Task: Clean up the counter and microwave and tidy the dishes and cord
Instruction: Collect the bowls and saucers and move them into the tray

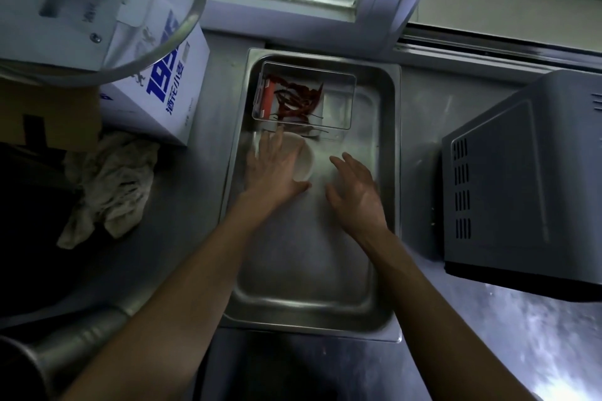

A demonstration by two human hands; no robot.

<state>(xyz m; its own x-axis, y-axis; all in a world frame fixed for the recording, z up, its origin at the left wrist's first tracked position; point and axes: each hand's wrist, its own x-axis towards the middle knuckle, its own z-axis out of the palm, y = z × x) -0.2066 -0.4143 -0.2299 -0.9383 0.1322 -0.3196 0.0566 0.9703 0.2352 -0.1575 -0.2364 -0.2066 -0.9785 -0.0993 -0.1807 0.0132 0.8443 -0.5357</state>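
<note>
A steel tray (387, 172) sits in the middle of the steel counter (420, 127); at its far end lies a clear plastic box (338, 98) holding dried red chillies (296, 98); just near of that box a small white bowl (304, 159) rests on the tray floor. The left hand (275, 169) lies flat over the bowl, fingers straight and spread, touching its left part; the right hand (356, 192) hovers just to the right of the bowl, fingers relaxed and wide, gripping nothing. The microwave (527, 185) stands on the counter right of the tray, apart from it, its vented side facing the tray. Left of the tray a crumpled pale cloth (110, 185) lies on the counter; beyond it stands a white carton with blue print (163, 94); a glass bowl rim (192, 13) curves across the far left corner.
</note>
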